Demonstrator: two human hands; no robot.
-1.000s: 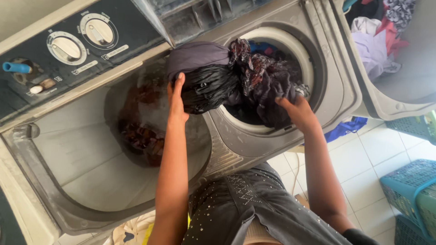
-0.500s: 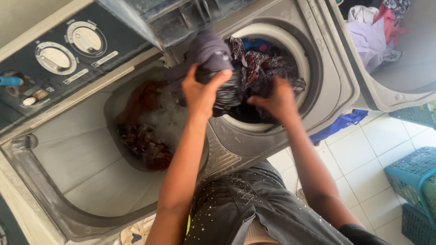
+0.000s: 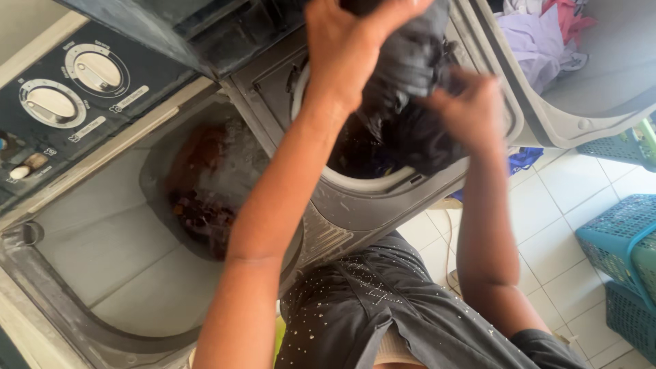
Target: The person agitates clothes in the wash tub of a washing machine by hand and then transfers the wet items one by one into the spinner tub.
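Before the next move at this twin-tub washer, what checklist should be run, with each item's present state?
1. Left hand grips the dark wet garment: ok.
2. Right hand on the same bundle: ok.
3. Bundle is over the round spin tub, not the floor: ok.
4. Garment fully free of the tub: cannot tell, its lower part is hidden.
5. Wash tub holds water and clothes: ok.

You're gripping dark, wet-looking cloth [image 3: 403,89], soft and crumpled. You're leaning over a washer body [image 3: 89,260] of smooth matt grey plastic, beside glossy tiled floor [image 3: 547,232] and woven-look teal plastic baskets [image 3: 618,236].
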